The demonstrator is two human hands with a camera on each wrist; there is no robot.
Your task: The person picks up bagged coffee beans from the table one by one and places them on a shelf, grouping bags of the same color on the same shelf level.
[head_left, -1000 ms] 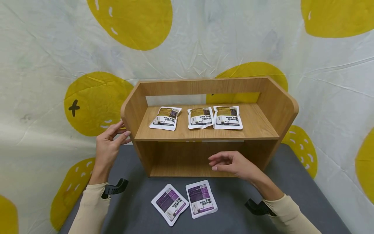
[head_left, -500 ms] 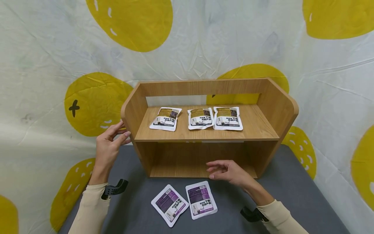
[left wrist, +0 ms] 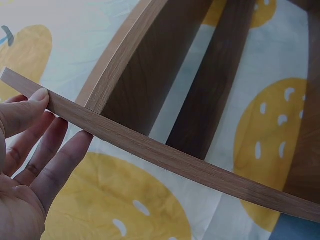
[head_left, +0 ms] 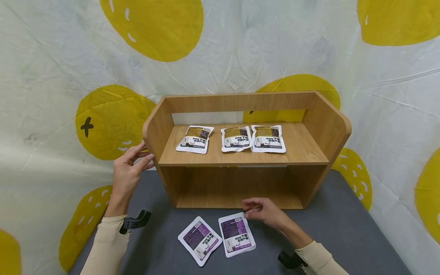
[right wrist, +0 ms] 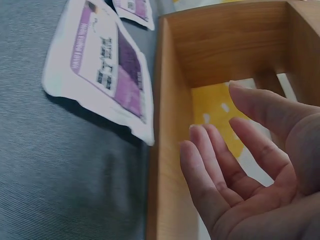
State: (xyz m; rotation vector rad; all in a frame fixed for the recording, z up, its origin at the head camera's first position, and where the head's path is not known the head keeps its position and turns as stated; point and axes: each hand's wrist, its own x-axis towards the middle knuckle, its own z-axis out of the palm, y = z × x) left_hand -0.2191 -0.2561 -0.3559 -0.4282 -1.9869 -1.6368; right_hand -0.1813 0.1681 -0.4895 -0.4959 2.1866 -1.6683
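Observation:
A two-tier wooden shelf [head_left: 240,163] stands on the dark table. My left hand [head_left: 128,173] holds the edge of its left side panel [left wrist: 135,142], with the thumb and fingertips touching the wood. My right hand [head_left: 262,212] hovers by the front of the lower tier, near the upper right corner of a white-and-purple pouch [head_left: 237,234]. Nothing is between its loosely bent fingers [right wrist: 200,170], and a gap separates them from the pouch in the right wrist view. Another white-and-purple pouch [head_left: 200,241] lies tilted to the left, close beside the first.
On the upper tier lie three white-and-brown pouches: one at the left [head_left: 195,139], one in the middle [head_left: 236,139], and one at the right [head_left: 268,138], the latter two touching. Dark table surface [head_left: 154,244] surrounds the shelf's front. Behind hangs a pale cloth [head_left: 220,46] with yellow shapes.
My right hand has come down and slightly left, from in front of the lower tier toward the right-hand purple pouch. The left hand and the pouches stay where they were.

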